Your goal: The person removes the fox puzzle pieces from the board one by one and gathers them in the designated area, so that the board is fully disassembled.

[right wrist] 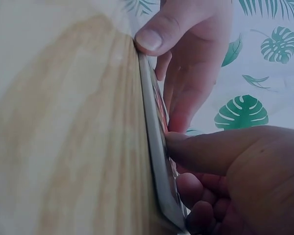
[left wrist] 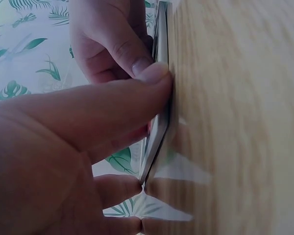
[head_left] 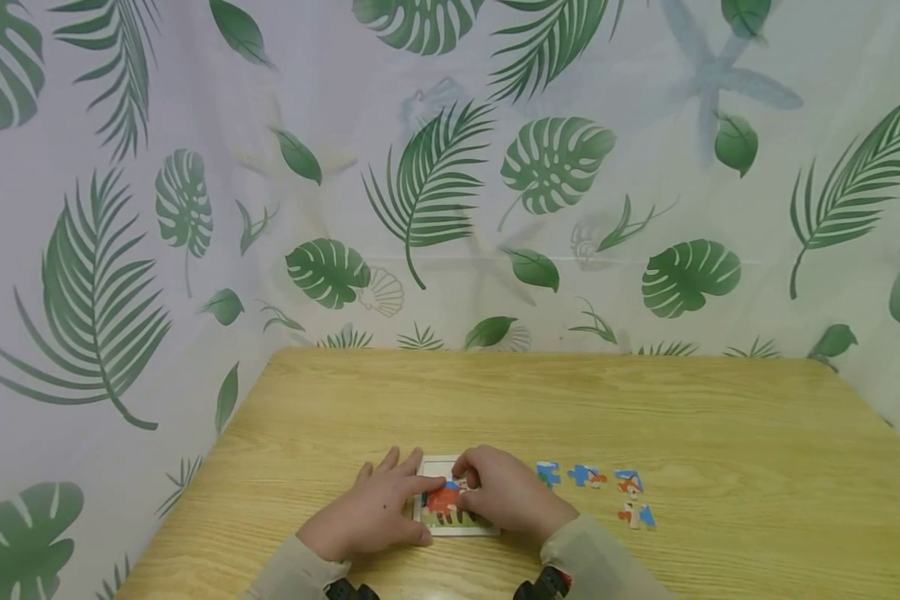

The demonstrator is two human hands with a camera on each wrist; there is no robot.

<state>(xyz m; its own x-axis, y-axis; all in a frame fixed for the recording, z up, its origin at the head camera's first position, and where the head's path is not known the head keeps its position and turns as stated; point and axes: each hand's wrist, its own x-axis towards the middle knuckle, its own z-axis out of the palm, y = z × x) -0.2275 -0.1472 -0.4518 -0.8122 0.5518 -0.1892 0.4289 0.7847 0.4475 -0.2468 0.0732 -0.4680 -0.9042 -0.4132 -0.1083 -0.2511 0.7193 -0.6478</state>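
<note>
A small jigsaw puzzle in a white-edged frame [head_left: 461, 532] lies flat on the table, showing a red shape over green ground. My left hand [head_left: 378, 508] rests at its left side with fingers spread and fairly straight. Its index finger touches the picture, and the thumb [left wrist: 137, 83] presses the near edge of the frame. Over the right half, my right hand [head_left: 510, 492] has curled fingers and pinches a small puzzle piece [head_left: 462, 482], mostly hidden by the fingers. In the right wrist view, the right thumb [right wrist: 201, 149] reaches the picture's surface.
Several loose puzzle pieces lie right of the frame: a blue and green one [head_left: 547, 473], a blue and orange one [head_left: 587, 476], another [head_left: 630, 482] and one lower down [head_left: 637, 516]. The wooden table [head_left: 495, 400] ends at a leaf-patterned curtain [head_left: 450, 183].
</note>
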